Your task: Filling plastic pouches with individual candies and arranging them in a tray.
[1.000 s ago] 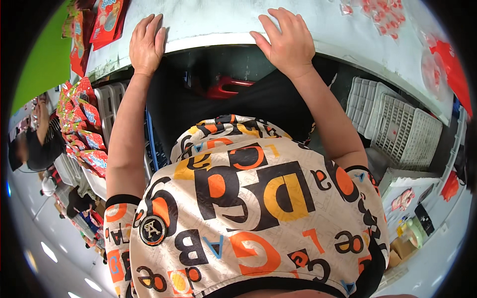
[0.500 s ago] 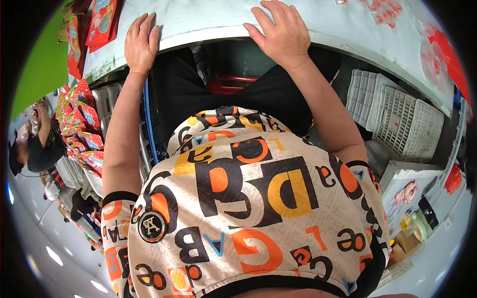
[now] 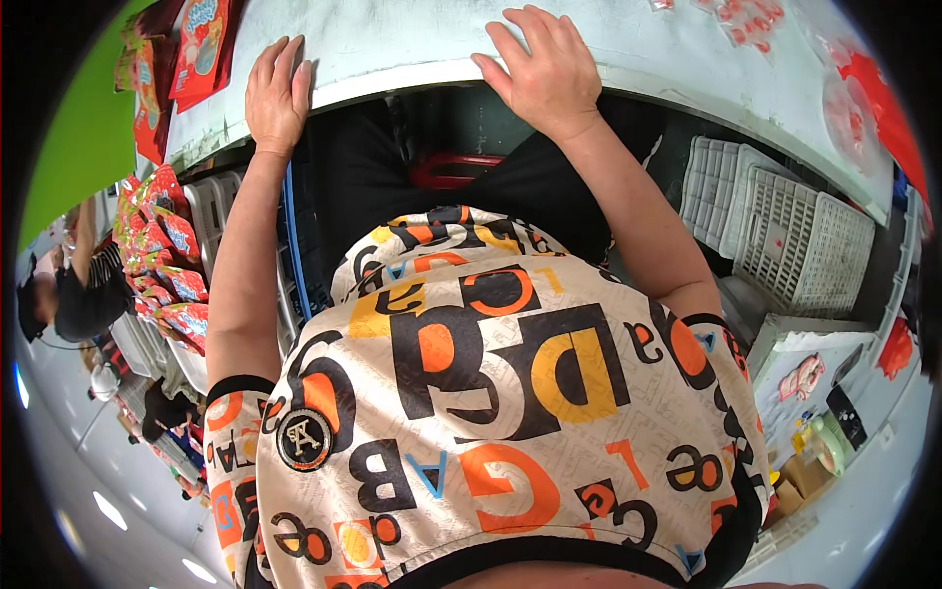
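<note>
Left hand [image 3: 275, 103]: palm down at the front edge of the worktop [image 3: 392, 44], fingers pointing away, thumb a little apart; grip loosely spread, nothing held.
Left forearm [image 3: 251, 245]: nearly straight, running forward.
Right hand [image 3: 551, 79]: palm down at the same edge, grip fanned wide and bare, thumb angled left.
Right forearm [image 3: 638, 201]: slanting forward and inward.
Red pouches [image 3: 201, 54]: on the worktop, left of the left hand.
Clear packets [image 3: 751, 22]: on the worktop's far right, apart from the right hand.
</note>
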{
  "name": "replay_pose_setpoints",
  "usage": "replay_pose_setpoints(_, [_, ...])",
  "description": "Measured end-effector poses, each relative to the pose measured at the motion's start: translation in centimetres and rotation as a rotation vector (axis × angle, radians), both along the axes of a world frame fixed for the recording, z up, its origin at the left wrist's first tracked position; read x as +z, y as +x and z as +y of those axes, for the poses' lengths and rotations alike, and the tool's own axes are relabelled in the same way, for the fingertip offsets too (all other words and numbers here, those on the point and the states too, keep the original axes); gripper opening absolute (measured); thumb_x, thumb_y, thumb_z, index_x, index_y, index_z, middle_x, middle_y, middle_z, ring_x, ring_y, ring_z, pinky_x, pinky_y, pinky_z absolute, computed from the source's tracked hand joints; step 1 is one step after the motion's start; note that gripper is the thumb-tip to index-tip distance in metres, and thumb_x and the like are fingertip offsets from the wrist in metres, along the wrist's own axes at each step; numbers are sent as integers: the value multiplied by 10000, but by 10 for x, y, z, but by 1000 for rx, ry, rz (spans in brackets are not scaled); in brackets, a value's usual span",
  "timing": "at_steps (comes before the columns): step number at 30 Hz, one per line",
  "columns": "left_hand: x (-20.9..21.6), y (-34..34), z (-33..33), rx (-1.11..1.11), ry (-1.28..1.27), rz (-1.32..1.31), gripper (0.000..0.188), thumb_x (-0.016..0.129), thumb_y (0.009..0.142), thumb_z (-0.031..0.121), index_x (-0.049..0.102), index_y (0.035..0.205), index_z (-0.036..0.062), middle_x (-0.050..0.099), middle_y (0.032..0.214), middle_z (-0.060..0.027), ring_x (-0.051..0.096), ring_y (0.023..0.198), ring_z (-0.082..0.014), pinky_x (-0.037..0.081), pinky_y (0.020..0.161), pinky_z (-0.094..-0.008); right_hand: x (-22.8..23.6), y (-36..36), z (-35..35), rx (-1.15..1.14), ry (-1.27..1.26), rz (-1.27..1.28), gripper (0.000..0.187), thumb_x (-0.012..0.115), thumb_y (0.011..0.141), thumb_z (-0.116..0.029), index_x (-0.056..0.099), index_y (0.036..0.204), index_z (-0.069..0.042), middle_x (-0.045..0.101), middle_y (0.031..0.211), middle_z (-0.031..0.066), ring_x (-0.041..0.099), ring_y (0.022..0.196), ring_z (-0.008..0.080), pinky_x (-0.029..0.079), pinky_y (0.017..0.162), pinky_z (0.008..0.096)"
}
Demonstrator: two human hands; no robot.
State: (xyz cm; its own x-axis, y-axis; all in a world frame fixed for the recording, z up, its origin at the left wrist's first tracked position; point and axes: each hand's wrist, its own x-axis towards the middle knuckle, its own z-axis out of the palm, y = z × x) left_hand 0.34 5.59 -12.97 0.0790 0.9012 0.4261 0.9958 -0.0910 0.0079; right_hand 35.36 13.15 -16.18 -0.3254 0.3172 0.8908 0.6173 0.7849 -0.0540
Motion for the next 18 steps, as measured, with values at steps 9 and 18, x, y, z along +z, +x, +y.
replay_pose_setpoints(9, [-3,-5,1,-18,9,-12,419,451,1018,429,571,1370,237,538,1399,-38,482,1313,-267,399,1091,-389,3,0,-5,18,-110,4,374,730,821,-296,673,1082,-34,621,1156,160,578,1125,338,472,983,488])
replay_pose_setpoints(18, [-4,-7,1,-35,17,-8,414,459,1012,416,569,1375,250,538,1402,-44,501,1292,-275,412,1074,-398,17,5,-13,19,-269,-47,367,729,817,-292,673,1076,-38,616,1152,156,576,1119,338,471,980,482])
